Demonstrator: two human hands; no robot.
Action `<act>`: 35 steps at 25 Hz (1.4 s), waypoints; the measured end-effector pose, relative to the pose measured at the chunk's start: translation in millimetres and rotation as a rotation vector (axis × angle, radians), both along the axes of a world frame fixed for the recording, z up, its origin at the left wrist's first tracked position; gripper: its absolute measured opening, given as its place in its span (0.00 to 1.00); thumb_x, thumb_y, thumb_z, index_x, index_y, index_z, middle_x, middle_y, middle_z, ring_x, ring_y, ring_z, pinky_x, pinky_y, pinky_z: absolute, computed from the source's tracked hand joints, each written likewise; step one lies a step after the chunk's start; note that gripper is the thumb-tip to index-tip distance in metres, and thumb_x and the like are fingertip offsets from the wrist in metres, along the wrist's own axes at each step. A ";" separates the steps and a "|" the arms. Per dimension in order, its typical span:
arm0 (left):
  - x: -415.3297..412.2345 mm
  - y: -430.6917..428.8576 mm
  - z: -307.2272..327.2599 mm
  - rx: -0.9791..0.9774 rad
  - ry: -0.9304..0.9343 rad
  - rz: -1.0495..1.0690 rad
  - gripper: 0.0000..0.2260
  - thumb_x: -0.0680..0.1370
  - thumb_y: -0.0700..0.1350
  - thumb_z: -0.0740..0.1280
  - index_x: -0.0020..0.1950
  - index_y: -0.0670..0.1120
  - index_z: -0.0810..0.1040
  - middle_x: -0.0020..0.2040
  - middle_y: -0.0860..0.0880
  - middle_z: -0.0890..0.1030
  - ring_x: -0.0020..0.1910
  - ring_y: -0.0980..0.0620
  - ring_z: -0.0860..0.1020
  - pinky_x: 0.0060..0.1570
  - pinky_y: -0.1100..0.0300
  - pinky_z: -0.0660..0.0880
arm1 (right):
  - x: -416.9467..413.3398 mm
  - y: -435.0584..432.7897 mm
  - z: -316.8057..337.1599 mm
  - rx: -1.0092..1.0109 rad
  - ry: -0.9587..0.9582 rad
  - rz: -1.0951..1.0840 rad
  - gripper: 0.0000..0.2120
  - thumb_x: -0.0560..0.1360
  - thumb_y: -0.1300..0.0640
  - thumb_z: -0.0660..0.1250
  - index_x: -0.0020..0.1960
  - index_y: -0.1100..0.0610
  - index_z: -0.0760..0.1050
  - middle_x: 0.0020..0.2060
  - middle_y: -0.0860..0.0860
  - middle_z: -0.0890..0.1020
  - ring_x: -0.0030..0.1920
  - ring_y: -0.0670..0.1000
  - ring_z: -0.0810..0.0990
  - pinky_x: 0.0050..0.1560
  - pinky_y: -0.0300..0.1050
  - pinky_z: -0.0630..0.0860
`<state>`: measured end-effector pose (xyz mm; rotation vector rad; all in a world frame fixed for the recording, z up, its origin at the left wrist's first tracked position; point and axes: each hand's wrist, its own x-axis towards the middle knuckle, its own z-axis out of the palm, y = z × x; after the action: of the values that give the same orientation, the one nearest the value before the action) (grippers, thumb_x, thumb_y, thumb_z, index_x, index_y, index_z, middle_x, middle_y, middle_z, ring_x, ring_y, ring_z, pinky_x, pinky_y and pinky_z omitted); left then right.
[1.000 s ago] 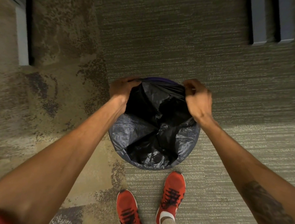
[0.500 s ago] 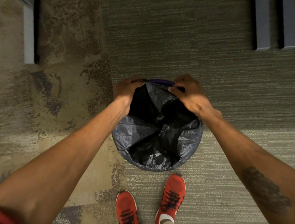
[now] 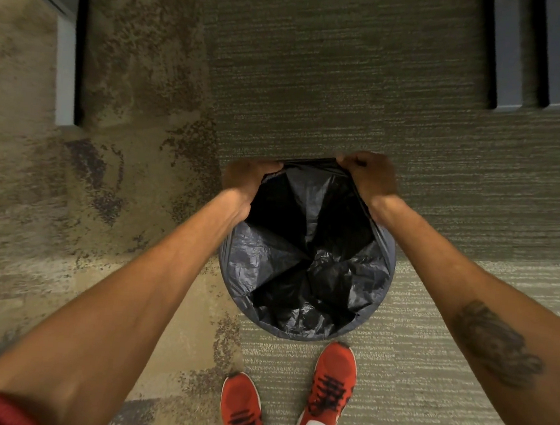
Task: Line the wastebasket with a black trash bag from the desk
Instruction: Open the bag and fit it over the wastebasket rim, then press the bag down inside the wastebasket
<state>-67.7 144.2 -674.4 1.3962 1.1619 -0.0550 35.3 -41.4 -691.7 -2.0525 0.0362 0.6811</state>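
Now: bag [image 3: 304, 264] in bin, far hem not yet seated.
Left hand [image 3: 246, 179] and right hand [image 3: 370, 177] each pinch the bag's far edge, apart, at equal reach; I see the near edge folded over, the bin's rim hidden beneath.

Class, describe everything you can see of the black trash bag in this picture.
The black trash bag is thin, glossy, crinkled plastic, opened out inside a round wastebasket on the carpet. Its folds run down to a dark centre. The mouth is turned over the near rim and both sides. At the far edge, the left hand and right hand each grip the bag's edge, stretching it taut between them. Red shoes stand just short of it, apart from it.
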 end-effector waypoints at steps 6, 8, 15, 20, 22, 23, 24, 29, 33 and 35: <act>7.9 39.5 -5.7 -0.319 0.269 -0.305 0.22 0.71 0.51 0.77 0.60 0.43 0.81 0.56 0.45 0.84 0.54 0.45 0.82 0.52 0.54 0.79 | 14.9 -5.7 -0.6 0.160 0.407 -0.019 0.08 0.77 0.56 0.72 0.50 0.61 0.82 0.41 0.55 0.85 0.38 0.50 0.84 0.33 0.37 0.79; 12.2 40.6 -8.7 -0.370 0.306 -0.321 0.19 0.72 0.52 0.76 0.58 0.43 0.82 0.54 0.44 0.85 0.53 0.44 0.83 0.53 0.52 0.80 | 17.0 -9.6 2.2 0.154 0.556 -0.019 0.11 0.76 0.53 0.73 0.49 0.62 0.83 0.41 0.56 0.87 0.41 0.55 0.86 0.35 0.40 0.81; -40.8 48.5 -36.8 -0.503 0.365 -0.302 0.13 0.83 0.48 0.61 0.52 0.39 0.79 0.50 0.41 0.82 0.49 0.44 0.81 0.49 0.50 0.83 | 9.1 -38.4 -9.9 0.065 0.708 -0.053 0.10 0.79 0.55 0.69 0.48 0.63 0.81 0.44 0.60 0.85 0.40 0.55 0.84 0.42 0.49 0.84; -102.4 26.4 -28.7 -0.550 0.069 0.008 0.25 0.79 0.62 0.62 0.62 0.44 0.81 0.59 0.41 0.84 0.58 0.42 0.82 0.60 0.46 0.77 | -21.5 -80.1 -8.0 0.261 0.796 -0.206 0.20 0.79 0.43 0.66 0.52 0.59 0.86 0.50 0.58 0.87 0.47 0.55 0.87 0.50 0.50 0.84; -125.4 24.6 -28.5 -0.629 0.024 0.108 0.27 0.77 0.63 0.64 0.65 0.44 0.79 0.58 0.42 0.85 0.57 0.43 0.84 0.57 0.47 0.79 | -44.7 -108.2 -6.6 0.373 0.839 -0.277 0.20 0.82 0.47 0.61 0.59 0.61 0.83 0.50 0.55 0.87 0.47 0.52 0.87 0.51 0.49 0.84; -135.4 23.1 -28.6 -0.664 0.001 0.145 0.26 0.77 0.61 0.65 0.67 0.44 0.78 0.58 0.42 0.84 0.54 0.44 0.84 0.55 0.48 0.81 | -57.8 -120.8 -6.9 0.414 0.857 -0.314 0.19 0.82 0.51 0.60 0.65 0.62 0.79 0.52 0.55 0.86 0.48 0.52 0.86 0.52 0.49 0.84; -143.6 21.3 -29.0 -0.683 -0.019 0.175 0.27 0.77 0.58 0.66 0.69 0.43 0.77 0.59 0.42 0.83 0.53 0.46 0.85 0.54 0.49 0.82 | -70.9 -130.6 -8.5 0.451 0.866 -0.352 0.20 0.81 0.54 0.61 0.68 0.62 0.75 0.52 0.55 0.86 0.48 0.51 0.86 0.54 0.50 0.83; -143.4 17.9 -42.6 -0.652 -0.030 0.249 0.23 0.80 0.54 0.65 0.70 0.42 0.76 0.63 0.40 0.81 0.55 0.45 0.84 0.46 0.52 0.84 | -93.4 -122.0 -25.4 0.435 0.793 -0.443 0.15 0.81 0.58 0.62 0.66 0.62 0.76 0.54 0.58 0.86 0.50 0.54 0.86 0.49 0.51 0.85; -131.6 11.7 -53.3 -0.500 0.097 0.280 0.10 0.81 0.47 0.66 0.56 0.42 0.80 0.58 0.40 0.84 0.50 0.43 0.84 0.43 0.50 0.84 | -87.5 -111.3 -52.5 0.340 0.785 -0.500 0.17 0.80 0.56 0.65 0.67 0.60 0.77 0.62 0.61 0.82 0.60 0.61 0.83 0.52 0.58 0.83; -127.9 10.4 -49.3 -0.370 0.194 0.267 0.07 0.81 0.45 0.65 0.54 0.44 0.81 0.54 0.41 0.85 0.44 0.45 0.84 0.41 0.53 0.84 | -86.8 -111.3 -51.8 0.306 0.760 -0.530 0.16 0.80 0.56 0.64 0.66 0.61 0.78 0.60 0.60 0.84 0.59 0.61 0.83 0.51 0.56 0.83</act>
<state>-195.5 154.6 -723.6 0.9179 1.4096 -0.2088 -51.5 -152.7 -743.5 -1.3085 0.8265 1.0042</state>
